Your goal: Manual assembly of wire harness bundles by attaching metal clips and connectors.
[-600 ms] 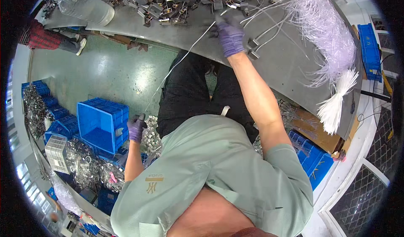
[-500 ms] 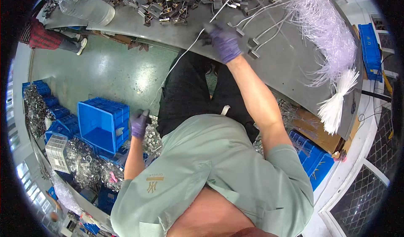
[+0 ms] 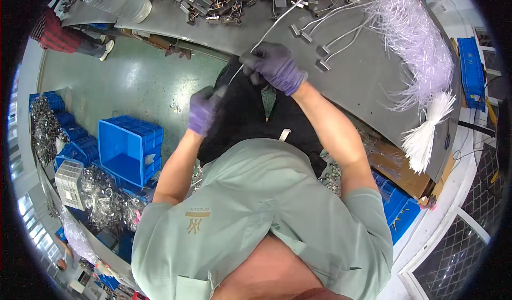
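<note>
Two gloved hands, left hand (image 3: 204, 109) and right hand (image 3: 273, 65), have fingers clamped on one white cable (image 3: 290, 11).

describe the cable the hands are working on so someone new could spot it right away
Start at the grey worktable across the top of the view, with its pile of small metal parts. A thin white cable runs from that pile down to the table's near edge, passing through the right hand towards the left hand. Unlike the short leads lying loose beside it, it is long, stretched straight and held.
</note>
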`<state>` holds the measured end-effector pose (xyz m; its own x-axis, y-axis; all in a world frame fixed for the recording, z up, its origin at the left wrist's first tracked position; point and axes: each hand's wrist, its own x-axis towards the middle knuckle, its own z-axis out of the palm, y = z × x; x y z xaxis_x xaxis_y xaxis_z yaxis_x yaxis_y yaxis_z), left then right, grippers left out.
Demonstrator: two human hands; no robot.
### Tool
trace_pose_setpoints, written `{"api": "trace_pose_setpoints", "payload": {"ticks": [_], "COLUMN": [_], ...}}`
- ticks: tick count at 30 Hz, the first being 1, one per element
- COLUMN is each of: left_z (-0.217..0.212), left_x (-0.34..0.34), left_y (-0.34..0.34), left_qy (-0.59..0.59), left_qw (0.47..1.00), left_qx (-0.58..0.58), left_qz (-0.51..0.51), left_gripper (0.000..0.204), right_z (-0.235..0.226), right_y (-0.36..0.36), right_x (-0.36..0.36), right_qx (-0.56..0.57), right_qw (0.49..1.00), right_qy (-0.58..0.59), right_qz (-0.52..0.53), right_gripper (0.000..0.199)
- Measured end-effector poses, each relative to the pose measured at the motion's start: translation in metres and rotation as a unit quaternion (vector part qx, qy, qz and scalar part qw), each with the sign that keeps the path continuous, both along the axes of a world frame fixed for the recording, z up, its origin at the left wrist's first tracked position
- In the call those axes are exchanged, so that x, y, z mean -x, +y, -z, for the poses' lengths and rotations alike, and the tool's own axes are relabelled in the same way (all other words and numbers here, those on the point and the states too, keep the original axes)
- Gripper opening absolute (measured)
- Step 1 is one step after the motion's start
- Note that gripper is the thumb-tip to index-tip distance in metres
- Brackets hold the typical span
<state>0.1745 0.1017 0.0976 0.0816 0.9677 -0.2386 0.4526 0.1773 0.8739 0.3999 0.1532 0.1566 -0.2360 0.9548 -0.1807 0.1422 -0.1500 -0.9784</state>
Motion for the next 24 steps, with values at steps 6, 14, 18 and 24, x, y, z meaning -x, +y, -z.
{"api": "trace_pose_setpoints", "payload": {"ticks": [6, 14, 18, 24], "left_z": [-0.038, -0.045, -0.046, -0.062], "left_x": [-0.029, -0.074, -0.093, -0.114], "left_y": [0.015, 0.039, 0.045, 0.064], "left_qy": [-0.079, -0.204, -0.25, -0.187], "left_qw": [0.987, 0.976, 0.965, 0.971], "left_qx": [0.009, -0.056, 0.053, -0.103], "left_qz": [0.138, 0.059, 0.054, 0.112], "left_gripper": [0.042, 0.047, 0.048, 0.048], "right_z": [-0.024, -0.027, -0.028, -0.025], "right_y": [0.012, 0.0, -0.01, -0.031], "right_x": [-0.04, -0.055, -0.046, -0.042], "right_qx": [0.041, -0.067, -0.144, -0.065], "right_qw": [0.997, 0.99, 0.978, 0.994], "right_qy": [0.029, 0.001, -0.085, -0.012], "right_qz": [0.063, 0.122, 0.128, 0.086], "right_gripper": [0.024, 0.025, 0.024, 0.021]}}
